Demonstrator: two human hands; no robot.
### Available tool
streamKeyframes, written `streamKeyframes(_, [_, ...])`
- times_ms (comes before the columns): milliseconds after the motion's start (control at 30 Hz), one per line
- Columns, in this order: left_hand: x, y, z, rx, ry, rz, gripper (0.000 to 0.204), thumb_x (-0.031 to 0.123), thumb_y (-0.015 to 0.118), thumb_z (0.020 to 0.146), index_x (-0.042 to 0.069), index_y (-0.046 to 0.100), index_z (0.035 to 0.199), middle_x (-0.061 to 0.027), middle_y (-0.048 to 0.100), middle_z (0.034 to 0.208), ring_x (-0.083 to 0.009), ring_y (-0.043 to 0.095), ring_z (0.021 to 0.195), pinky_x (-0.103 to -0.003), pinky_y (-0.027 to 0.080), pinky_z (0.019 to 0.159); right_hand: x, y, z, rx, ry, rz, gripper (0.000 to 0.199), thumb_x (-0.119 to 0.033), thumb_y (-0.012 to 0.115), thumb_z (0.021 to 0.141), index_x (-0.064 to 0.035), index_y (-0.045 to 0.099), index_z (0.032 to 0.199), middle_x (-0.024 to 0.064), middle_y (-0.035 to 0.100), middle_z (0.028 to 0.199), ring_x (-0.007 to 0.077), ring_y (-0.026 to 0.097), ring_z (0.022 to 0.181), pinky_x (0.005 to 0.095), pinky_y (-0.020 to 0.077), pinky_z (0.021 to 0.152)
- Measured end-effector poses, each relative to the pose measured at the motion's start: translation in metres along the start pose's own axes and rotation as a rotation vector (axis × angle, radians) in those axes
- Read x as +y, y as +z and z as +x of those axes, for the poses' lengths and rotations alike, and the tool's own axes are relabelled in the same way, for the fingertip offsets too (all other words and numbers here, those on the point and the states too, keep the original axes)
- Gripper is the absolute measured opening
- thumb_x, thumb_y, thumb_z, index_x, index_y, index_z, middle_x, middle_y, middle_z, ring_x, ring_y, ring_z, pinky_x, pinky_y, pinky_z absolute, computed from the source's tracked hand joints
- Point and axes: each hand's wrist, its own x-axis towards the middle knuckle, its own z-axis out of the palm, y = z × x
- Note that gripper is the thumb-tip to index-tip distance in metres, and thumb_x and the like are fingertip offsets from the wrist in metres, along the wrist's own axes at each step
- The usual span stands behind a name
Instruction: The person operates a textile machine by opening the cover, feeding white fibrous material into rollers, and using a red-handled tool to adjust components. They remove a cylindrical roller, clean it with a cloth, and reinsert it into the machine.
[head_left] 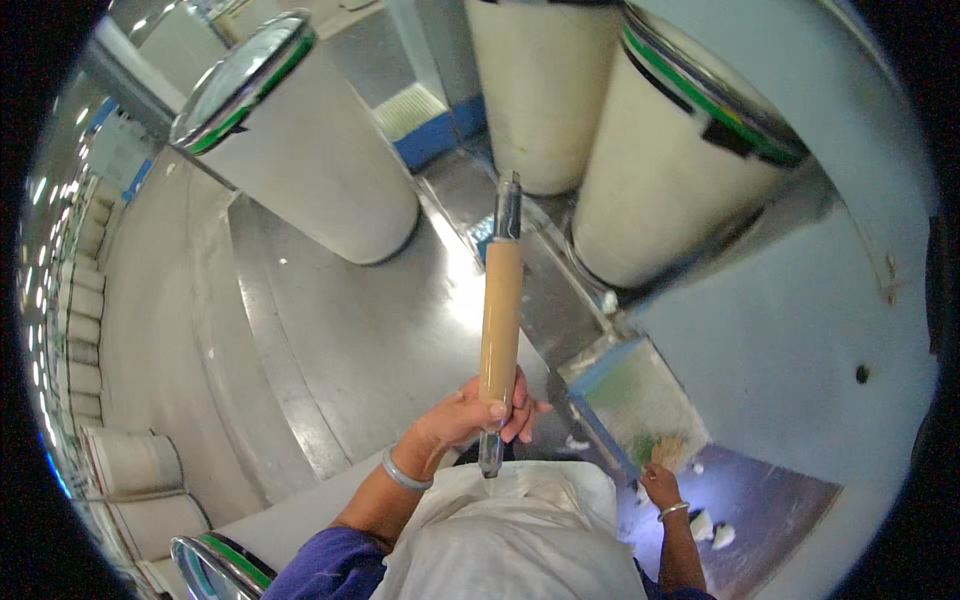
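Left hand [468, 412]: wrapped round tan roller [502, 310], near end. Right hand [659, 486]: right, at bristly tuft [667, 452]; grip unclear.

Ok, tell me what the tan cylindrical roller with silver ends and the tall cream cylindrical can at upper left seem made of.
Tan cylindrical roller: likely rubber or plastic, smooth with a soft sheen; silver ends look metal, polished, with bright highlights. Tall cream cylindrical can: probably plastic, matte, showing only dull shading.

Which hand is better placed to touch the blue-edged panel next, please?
Probably the right hand: it is close to the blue-edged panel, while the left hand is farther away and grips the tan roller.
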Motion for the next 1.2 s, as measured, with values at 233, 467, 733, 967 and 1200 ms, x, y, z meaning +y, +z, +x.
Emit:
streamKeyframes(233, [0.105,-0.054,-0.074,0.158,0.113,0.196,0.033,0.035,0.062,0.083,0.008,0.049,0.096,-0.0035,0.057,0.071,-0.0177,0.061,0.076,-0.041,0.034,0.106,-0.140,0.010,0.068,-0.059,-0.224,0.052,0.024,-0.005,0.045,0.087,0.0029,0.061,0.103,0.0150,0.067,0.080,0.0210,0.068,0.070,0.0312,0.0526,0.063])
streamKeyframes(467, [0.168,-0.091,-0.128,0.411,0.169,0.311,0.029,0.030,0.058,0.086,0.004,0.051,0.098,-0.0067,0.062,0.077,-0.0174,0.063,0.077,-0.036,0.043,0.095,-0.293,0.004,0.133,-0.204,-0.233,-0.181,0.029,-0.024,0.058,0.085,0.0018,0.068,0.077,0.0121,0.066,0.062,0.0196,0.066,0.057,0.0318,0.0521,0.058])
streamKeyframes(733, [0.255,-0.187,-0.116,0.398,0.221,0.150,0.027,0.025,0.057,0.086,0.002,0.051,0.099,-0.0071,0.063,0.076,-0.0190,0.064,0.077,-0.034,0.048,0.086,-0.470,-0.012,0.220,0.206,-0.515,-0.301,0.044,-0.049,0.066,0.074,-0.0053,0.065,0.067,0.0145,0.059,0.060,0.0297,0.059,0.057,0.0405,0.0470,0.059])
streamKeyframes(967, [0.382,-0.295,-0.072,0.286,0.336,0.172,0.025,0.026,0.056,0.086,0.005,0.050,0.099,-0.0073,0.062,0.072,-0.0215,0.064,0.079,-0.040,0.033,0.105,-0.651,-0.055,0.329,0.093,-0.576,0.201,0.056,-0.014,0.077,0.072,-0.0001,0.052,0.121,0.0115,0.062,0.111,0.0182,0.061,0.094,0.0313,0.0505,0.081])
streamKeyframes(1200, [0.475,-0.383,-0.071,0.379,0.478,0.247,0.023,0.025,0.056,0.087,0.005,0.052,0.099,-0.0086,0.063,0.072,-0.0224,0.064,0.080,-0.040,0.034,0.105,-0.919,-0.116,0.402,0.061,-0.966,0.111,0.040,-0.009,0.065,0.083,-0.0002,0.054,0.121,0.0071,0.064,0.106,0.0120,0.060,0.088,0.0260,0.0491,0.077])
